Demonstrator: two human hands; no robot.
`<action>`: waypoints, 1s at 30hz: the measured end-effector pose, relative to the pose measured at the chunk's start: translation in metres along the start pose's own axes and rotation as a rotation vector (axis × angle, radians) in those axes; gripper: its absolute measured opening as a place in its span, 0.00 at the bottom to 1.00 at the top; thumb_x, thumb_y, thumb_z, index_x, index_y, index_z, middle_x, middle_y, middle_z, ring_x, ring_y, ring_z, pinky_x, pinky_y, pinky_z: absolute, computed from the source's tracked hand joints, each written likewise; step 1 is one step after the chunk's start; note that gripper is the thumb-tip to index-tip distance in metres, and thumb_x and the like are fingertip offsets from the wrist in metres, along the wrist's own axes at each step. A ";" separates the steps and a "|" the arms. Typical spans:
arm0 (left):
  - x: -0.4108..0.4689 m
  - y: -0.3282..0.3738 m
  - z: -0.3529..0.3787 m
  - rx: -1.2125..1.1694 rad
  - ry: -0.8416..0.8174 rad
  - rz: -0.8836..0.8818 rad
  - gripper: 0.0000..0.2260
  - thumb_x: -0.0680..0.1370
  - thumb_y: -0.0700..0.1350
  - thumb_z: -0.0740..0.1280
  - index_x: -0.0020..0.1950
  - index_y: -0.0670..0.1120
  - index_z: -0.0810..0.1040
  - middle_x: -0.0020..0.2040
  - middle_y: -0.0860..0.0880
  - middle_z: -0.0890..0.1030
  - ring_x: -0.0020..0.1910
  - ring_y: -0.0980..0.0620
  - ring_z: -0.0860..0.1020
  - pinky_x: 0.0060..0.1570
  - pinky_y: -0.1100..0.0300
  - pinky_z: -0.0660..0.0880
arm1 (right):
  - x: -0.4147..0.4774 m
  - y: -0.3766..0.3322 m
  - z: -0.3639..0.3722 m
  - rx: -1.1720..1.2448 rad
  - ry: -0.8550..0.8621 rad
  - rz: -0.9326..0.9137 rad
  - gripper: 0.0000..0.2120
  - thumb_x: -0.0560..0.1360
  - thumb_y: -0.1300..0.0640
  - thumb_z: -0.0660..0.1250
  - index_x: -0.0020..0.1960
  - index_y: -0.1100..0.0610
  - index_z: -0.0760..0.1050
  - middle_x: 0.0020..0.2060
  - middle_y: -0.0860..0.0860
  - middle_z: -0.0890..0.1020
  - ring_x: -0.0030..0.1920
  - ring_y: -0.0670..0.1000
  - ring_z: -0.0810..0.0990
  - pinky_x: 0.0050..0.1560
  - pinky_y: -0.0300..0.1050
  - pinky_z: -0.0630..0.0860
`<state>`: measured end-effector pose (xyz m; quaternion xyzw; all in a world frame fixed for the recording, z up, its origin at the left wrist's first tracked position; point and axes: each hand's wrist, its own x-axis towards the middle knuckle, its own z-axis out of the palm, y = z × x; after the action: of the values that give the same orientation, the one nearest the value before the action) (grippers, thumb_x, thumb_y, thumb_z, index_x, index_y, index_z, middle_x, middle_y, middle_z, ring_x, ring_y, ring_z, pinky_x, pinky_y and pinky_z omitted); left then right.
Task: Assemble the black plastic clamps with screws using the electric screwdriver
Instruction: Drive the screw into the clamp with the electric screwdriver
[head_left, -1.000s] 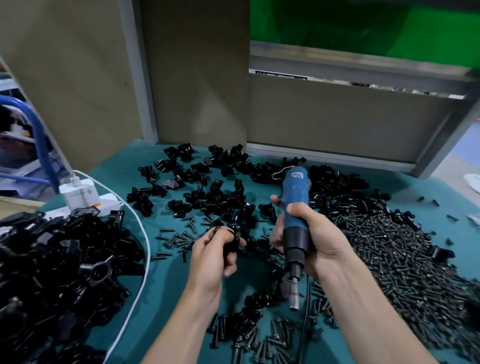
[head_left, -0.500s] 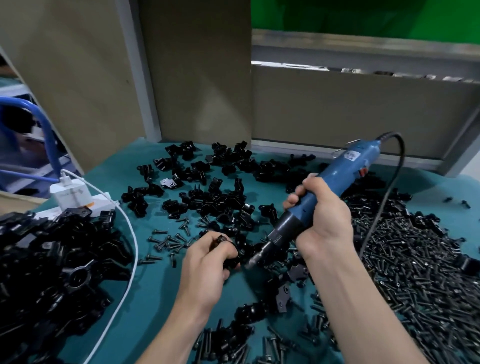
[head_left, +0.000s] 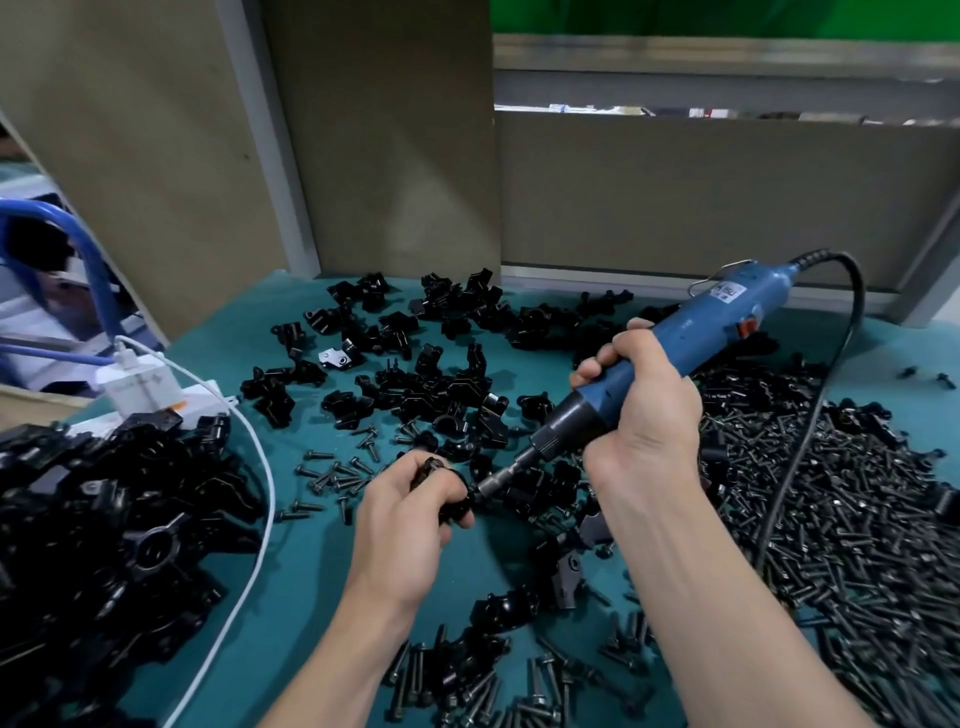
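My left hand (head_left: 402, 514) grips a small black plastic clamp (head_left: 445, 486) just above the teal table mat. My right hand (head_left: 641, 410) holds the blue electric screwdriver (head_left: 670, 348) tilted down to the left, its bit tip (head_left: 480, 488) touching the right side of the held clamp. The screw at the tip is hidden by my fingers. Loose black clamp parts (head_left: 431, 379) lie scattered behind my hands. A large heap of black screws (head_left: 857, 519) covers the right of the mat.
A pile of black assembled pieces (head_left: 104, 519) fills the left side. A white charger and cable (head_left: 140, 389) sit at the left rear. More screws and clamps (head_left: 493, 670) lie near the front edge. The screwdriver cord (head_left: 810, 431) trails over the screw heap. Beige panels close off the back.
My right hand swung the screwdriver from bit-down to tilted, then lowered its bit onto the clamp in my left hand. My left hand stayed nearly in place.
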<state>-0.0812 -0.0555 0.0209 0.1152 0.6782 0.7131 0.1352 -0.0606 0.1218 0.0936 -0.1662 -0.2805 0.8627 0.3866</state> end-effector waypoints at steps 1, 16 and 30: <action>-0.001 0.001 0.001 0.003 -0.001 -0.001 0.12 0.77 0.38 0.66 0.34 0.48 0.73 0.34 0.42 0.79 0.25 0.58 0.68 0.23 0.68 0.62 | 0.000 0.000 0.000 -0.004 -0.002 -0.008 0.11 0.76 0.71 0.65 0.52 0.58 0.74 0.29 0.51 0.75 0.26 0.50 0.74 0.30 0.42 0.74; -0.006 0.004 0.003 0.144 0.006 0.020 0.04 0.66 0.48 0.67 0.36 0.48 0.78 0.35 0.39 0.80 0.28 0.51 0.65 0.28 0.58 0.60 | -0.007 0.008 -0.001 -0.087 -0.137 -0.056 0.12 0.71 0.70 0.66 0.50 0.58 0.71 0.31 0.53 0.74 0.27 0.52 0.73 0.32 0.44 0.75; -0.005 0.000 0.004 0.168 0.007 0.063 0.04 0.66 0.49 0.67 0.38 0.51 0.80 0.36 0.39 0.81 0.29 0.50 0.65 0.31 0.54 0.61 | -0.005 0.011 -0.004 -0.082 -0.143 -0.061 0.12 0.71 0.70 0.66 0.51 0.58 0.71 0.30 0.53 0.74 0.27 0.51 0.73 0.31 0.44 0.75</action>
<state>-0.0748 -0.0532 0.0212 0.1449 0.7320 0.6581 0.1003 -0.0616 0.1128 0.0840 -0.1112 -0.3473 0.8481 0.3844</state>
